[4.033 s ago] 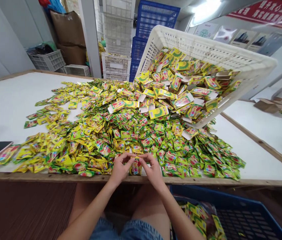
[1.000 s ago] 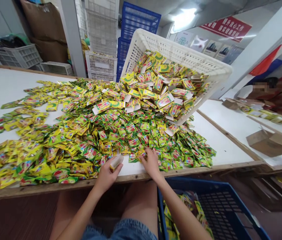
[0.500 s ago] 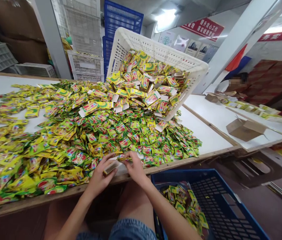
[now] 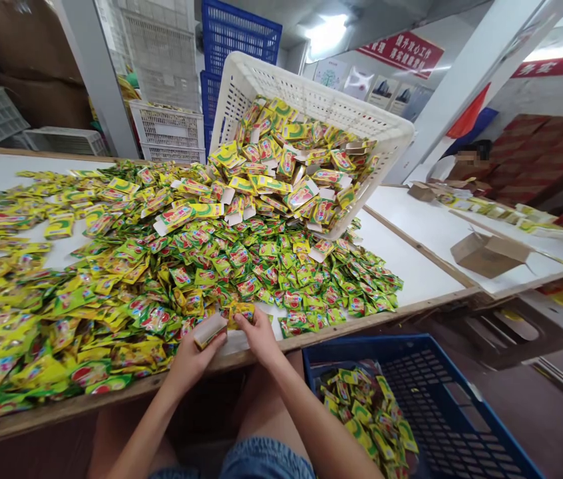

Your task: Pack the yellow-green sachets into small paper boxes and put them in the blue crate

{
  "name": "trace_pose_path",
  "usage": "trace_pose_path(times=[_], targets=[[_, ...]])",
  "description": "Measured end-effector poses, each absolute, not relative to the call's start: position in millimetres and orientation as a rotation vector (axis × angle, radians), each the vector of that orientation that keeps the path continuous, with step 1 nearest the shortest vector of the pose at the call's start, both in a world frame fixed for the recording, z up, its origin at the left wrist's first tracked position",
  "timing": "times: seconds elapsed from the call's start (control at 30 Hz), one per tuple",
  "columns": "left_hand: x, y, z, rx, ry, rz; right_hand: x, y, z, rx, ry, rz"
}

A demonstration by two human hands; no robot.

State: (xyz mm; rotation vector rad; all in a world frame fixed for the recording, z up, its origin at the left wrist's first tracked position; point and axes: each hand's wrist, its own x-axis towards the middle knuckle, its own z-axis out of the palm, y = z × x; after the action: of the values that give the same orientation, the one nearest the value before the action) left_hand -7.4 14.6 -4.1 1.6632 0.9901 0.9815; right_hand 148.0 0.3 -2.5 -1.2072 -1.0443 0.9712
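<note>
My left hand (image 4: 195, 356) is closed around a small carton (image 4: 210, 330) whose pale side and open end face up, at the table's near edge. Just to its right, my right hand (image 4: 260, 338) pinches a yellow sachet (image 4: 241, 311) between thumb and fingers, close to the carton's end but apart from it. Beyond both hands spreads a heap of green and yellow sachets (image 4: 241, 256). Small yellow cartons (image 4: 304, 193) spill onto the heap from a tilted white plastic crate (image 4: 396, 130).
Below the table at right, a blue crate (image 4: 461, 392) holds several packets (image 4: 361, 406). The table's wooden edge (image 4: 126, 392) runs in front of me. An open cardboard box (image 4: 491, 256) lies on the right-hand table, where another person (image 4: 466, 163) sits farther back.
The carton in my left hand has moved slightly left and turned. My right hand has shifted slightly, and the sachet in it now shows its yellow face.
</note>
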Motion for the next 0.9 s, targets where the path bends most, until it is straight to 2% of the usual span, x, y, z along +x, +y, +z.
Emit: trace_pose_path(times=[0.3, 0.47, 0.9], targets=[[21.0, 25.5, 10.1, 1.297, 0.851, 0.925, 192.9, 2.2, 14.7, -1.131, -0.98, 0.922], [34.5, 30.7, 8.9, 1.243, 0.696, 0.846, 201.1, 5.5, 37.6, -1.11, -1.136, 0.911], [28.5, 27.7, 14.8, 1.177, 0.662, 0.838, 174.2, 17.7, 91.0, -1.262, -2.269, 0.354]])
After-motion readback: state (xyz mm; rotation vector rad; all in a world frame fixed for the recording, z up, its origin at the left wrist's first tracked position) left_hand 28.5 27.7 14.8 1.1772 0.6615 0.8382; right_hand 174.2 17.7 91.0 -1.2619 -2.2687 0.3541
